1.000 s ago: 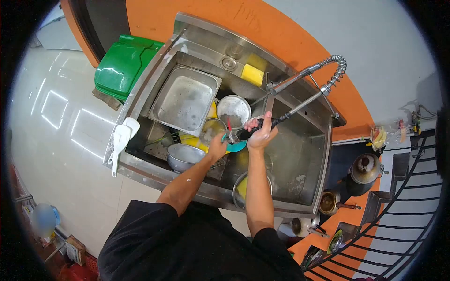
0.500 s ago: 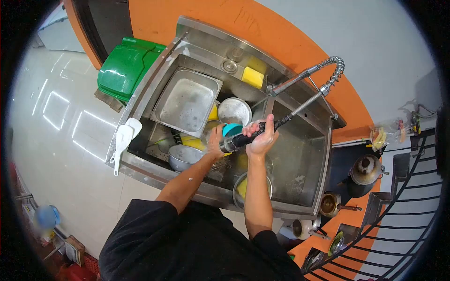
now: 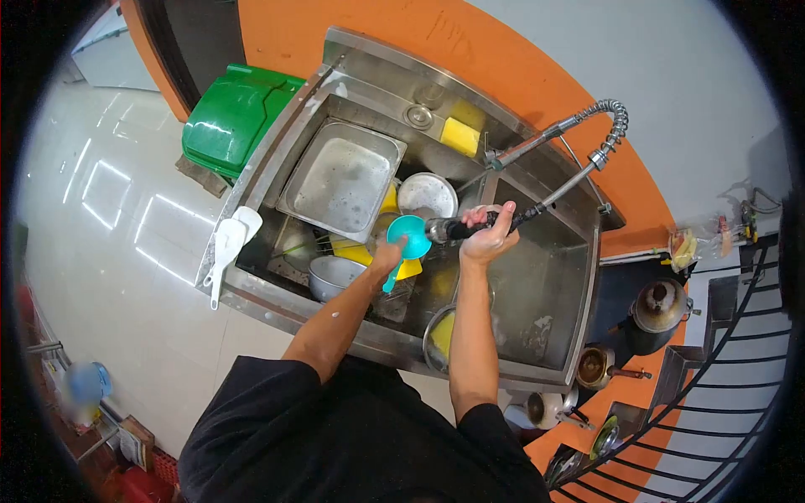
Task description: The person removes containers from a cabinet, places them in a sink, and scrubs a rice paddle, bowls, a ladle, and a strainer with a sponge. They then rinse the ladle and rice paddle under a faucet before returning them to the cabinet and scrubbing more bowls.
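My left hand (image 3: 391,252) is closed on a teal scoop (image 3: 411,233), its bowl facing up and its handle pointing toward the sink's front edge. Just right of the scoop, my right hand (image 3: 490,235) is wrapped round the black grip of the spray nozzle (image 3: 457,229), whose head points at the bowl. Below and behind the scoop, in the left basin, are a large steel pan (image 3: 340,180), a round metal lid or bowl (image 3: 428,196), a grey pot (image 3: 331,275) and yellow items (image 3: 409,269), partly hidden.
A yellow block (image 3: 460,136) lies on the sink's back ledge. White scrapers (image 3: 229,243) rest on the left rim. A bowl with something yellow (image 3: 439,335) stands in the right basin. The sprayer's coiled hose (image 3: 618,126) arches at the back right. A green bin (image 3: 235,121) stands left.
The teal scoop has come into full view, turned with its bowl up. The spray nozzle has moved right and level, and my left hand has shifted onto the scoop.
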Action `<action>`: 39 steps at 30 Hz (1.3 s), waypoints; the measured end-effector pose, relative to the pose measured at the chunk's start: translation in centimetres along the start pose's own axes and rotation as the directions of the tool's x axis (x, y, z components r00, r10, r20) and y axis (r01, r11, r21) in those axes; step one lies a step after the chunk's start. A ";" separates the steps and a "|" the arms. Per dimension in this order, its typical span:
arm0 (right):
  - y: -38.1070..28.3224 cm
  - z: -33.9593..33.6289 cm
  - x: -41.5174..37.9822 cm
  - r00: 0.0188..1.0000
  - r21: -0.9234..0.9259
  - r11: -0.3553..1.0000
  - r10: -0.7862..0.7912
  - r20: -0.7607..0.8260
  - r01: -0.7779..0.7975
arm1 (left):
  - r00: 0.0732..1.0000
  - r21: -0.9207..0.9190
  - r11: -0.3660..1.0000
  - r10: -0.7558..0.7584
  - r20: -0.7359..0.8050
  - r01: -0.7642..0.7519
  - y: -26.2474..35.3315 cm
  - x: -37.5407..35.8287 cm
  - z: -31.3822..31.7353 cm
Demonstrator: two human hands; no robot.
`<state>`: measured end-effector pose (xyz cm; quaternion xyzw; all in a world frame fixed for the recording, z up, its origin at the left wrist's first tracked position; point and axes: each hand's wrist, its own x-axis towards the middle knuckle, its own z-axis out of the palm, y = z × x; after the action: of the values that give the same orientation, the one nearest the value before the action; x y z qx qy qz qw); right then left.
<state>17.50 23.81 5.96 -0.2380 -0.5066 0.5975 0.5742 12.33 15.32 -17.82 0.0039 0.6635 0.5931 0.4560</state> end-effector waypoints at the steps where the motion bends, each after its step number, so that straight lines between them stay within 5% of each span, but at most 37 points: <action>1: 0.0 0.1 -0.5 0.994 0.071 0.991 0.112 0.001 -0.112 | 1.000 -0.003 1.000 -0.003 -0.002 0.003 1.4 -1.2 -0.4; 4: 0.3 0.3 -0.7 0.974 0.169 0.959 0.228 0.004 -0.226 | 0.973 0.020 0.985 -0.171 0.157 0.170 3.9 -3.4 -0.8; 7: 0.9 0.6 0.0 0.996 0.133 0.991 0.017 -0.085 -0.005 | 0.965 -0.183 0.969 -0.120 0.232 0.165 2.4 -2.7 -1.1; 9: 0.6 0.0 0.2 0.996 0.109 0.993 0.056 -0.065 -0.049 | 0.968 -0.572 0.797 -0.062 0.242 0.194 2.2 -3.0 -1.4; 14: -0.7 0.6 -1.9 0.949 0.113 0.942 0.312 0.046 -0.316 | 0.840 -0.646 0.670 0.063 0.539 0.364 1.2 -1.1 -2.8; 18: -0.3 1.2 -1.0 0.982 0.240 0.953 0.189 0.015 -0.187 | 0.857 -0.722 0.544 0.009 0.515 0.428 -0.3 -0.1 -2.6; 20: -0.2 0.8 -0.9 0.989 0.163 0.976 0.144 0.016 -0.144 | 0.817 -0.774 0.457 0.157 0.555 0.438 0.0 -0.5 -2.8; 22: 0.3 -0.1 -1.0 0.980 -0.041 0.984 0.178 0.086 -0.175 | 0.837 -0.768 0.481 0.118 0.535 0.423 0.5 -0.6 -3.0; 27: 0.7 -1.7 -1.7 0.948 -0.172 0.939 0.313 0.066 -0.298 | 0.905 -0.783 0.501 0.001 0.426 0.368 2.3 -1.1 -2.6; 30: 0.1 -1.4 -1.3 0.950 -0.139 0.945 0.305 0.061 -0.295 | 0.901 -0.782 0.507 0.022 0.433 0.363 1.5 -0.4 -1.9; 32: 0.0 -0.9 -1.1 0.987 0.033 0.989 0.140 0.082 -0.143 | 0.804 -0.745 0.544 0.198 0.561 0.386 0.6 0.2 -1.9; 35: -0.1 0.0 -0.8 0.995 0.172 0.980 0.101 0.007 -0.101 | 0.834 -0.706 0.527 -0.010 0.552 0.473 0.0 0.1 -1.4; 39: 0.1 0.9 -1.5 0.987 0.233 0.959 0.151 0.050 -0.159 | 0.878 -0.676 0.649 0.028 0.479 0.348 0.5 -0.5 -1.4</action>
<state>17.01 22.16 5.79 -0.1974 -0.4206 0.7004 0.5418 11.52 14.09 -17.31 -0.1070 0.2359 0.7499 0.6088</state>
